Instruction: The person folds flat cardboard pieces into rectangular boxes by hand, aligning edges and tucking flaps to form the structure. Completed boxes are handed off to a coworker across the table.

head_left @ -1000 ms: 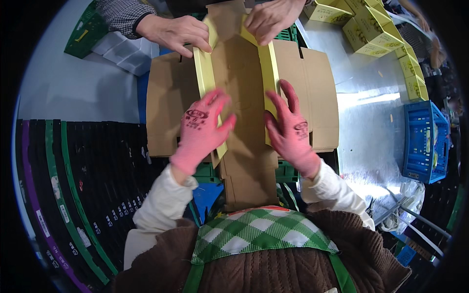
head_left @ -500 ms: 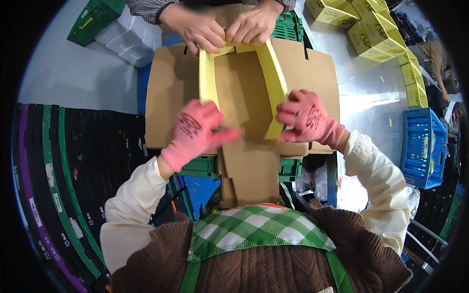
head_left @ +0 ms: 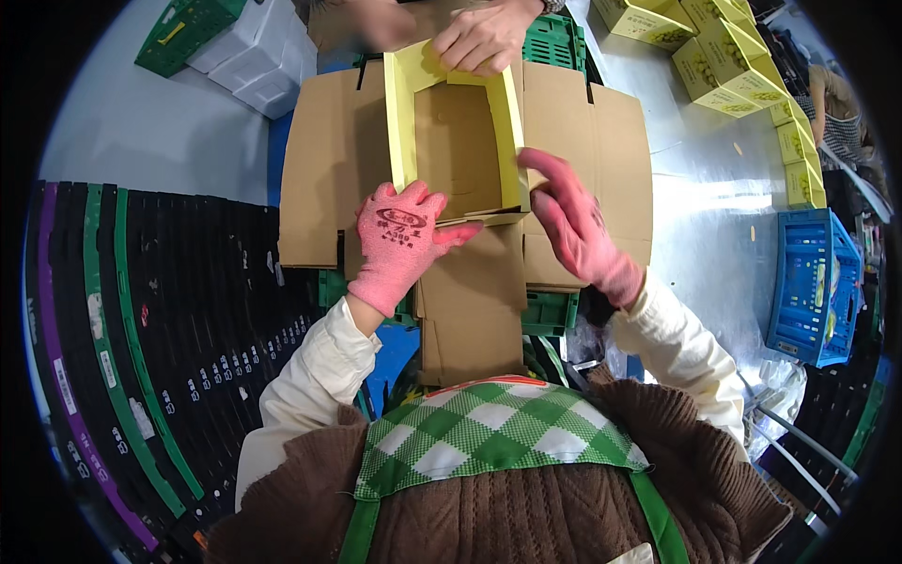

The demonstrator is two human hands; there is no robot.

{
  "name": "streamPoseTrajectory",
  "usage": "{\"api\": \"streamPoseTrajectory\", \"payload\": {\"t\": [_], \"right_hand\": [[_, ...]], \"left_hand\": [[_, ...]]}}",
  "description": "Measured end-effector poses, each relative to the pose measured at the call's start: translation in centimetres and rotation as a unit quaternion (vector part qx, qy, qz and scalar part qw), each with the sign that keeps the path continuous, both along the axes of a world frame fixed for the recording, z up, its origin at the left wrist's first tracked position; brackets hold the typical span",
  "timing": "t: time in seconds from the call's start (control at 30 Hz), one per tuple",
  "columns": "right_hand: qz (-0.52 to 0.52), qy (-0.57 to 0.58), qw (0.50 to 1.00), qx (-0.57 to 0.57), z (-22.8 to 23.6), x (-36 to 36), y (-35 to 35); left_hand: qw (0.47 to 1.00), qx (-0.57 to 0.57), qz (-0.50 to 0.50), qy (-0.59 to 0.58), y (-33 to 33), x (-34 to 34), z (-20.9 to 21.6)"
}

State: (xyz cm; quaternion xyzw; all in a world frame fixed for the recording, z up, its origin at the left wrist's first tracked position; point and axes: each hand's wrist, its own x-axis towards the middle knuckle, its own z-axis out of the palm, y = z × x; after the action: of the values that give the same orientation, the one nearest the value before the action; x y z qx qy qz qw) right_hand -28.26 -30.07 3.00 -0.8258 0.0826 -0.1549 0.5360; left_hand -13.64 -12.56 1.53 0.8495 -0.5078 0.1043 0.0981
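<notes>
A yellow cardboard box [head_left: 400, 132] with raised sides lies on a large brown flattened carton [head_left: 324, 160]. My left hand [head_left: 399, 235], in a pink glove, grips the box's near left corner, its thumb laid along the near edge. My right hand [head_left: 578, 221], gloved alike, is beside the near right corner. Its index finger reaches to the right wall, and its fingers are stretched out and apart. At the far end, another person's hand [head_left: 484, 39] holds the box's rim. That person's other hand [head_left: 376, 23] is blurred by motion, off the far left corner.
Green crates [head_left: 550, 315] show under the brown carton. Black crates [head_left: 225, 310] are stacked at left, with white boxes [head_left: 258, 61] behind. On the metal table at right stand several yellow boxes [head_left: 728, 70], and a blue crate [head_left: 813, 287] is nearer.
The near ends of the box's walls have come together, and its near end is now closed. My left hand has moved onto the near left corner. The other person's left-side hand has come off the box.
</notes>
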Motion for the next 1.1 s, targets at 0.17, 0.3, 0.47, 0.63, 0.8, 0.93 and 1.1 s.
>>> {"api": "streamPoseTrajectory", "payload": {"t": [0.17,0.3,0.47,0.63,0.8,0.93,1.1], "right_hand": [[0.144,-0.007,0.923,-0.358,-6.6,-7.9,0.8],[0.219,-0.04,0.858,-0.464,-7.7,-7.8,2.4],[0.12,-0.102,0.883,-0.442,-4.6,-5.7,0.6],[-0.005,-0.206,0.978,-0.024,-4.3,0.4,0.0],[-0.08,-0.256,0.934,0.234,-5.7,1.9,2.5],[-0.206,-0.173,0.961,0.07,-5.0,2.5,2.7],[-0.074,-0.093,0.913,-0.389,-1.6,0.3,-1.6]], "left_hand": [[1.0,0.016,0.005,-0.016,-0.4,-0.8,0.5],[1.0,-0.005,0.015,0.0,-0.4,-1.5,0.0],[0.999,0.001,0.033,0.013,0.0,-1.5,-0.1],[0.809,-0.154,-0.144,0.548,1.3,1.6,0.9],[0.536,-0.366,-0.048,0.759,1.7,-0.5,-0.9],[0.81,-0.504,0.059,0.294,-2.5,-2.9,-4.3],[0.912,-0.338,0.075,0.22,-2.4,-3.5,-3.3]]}}
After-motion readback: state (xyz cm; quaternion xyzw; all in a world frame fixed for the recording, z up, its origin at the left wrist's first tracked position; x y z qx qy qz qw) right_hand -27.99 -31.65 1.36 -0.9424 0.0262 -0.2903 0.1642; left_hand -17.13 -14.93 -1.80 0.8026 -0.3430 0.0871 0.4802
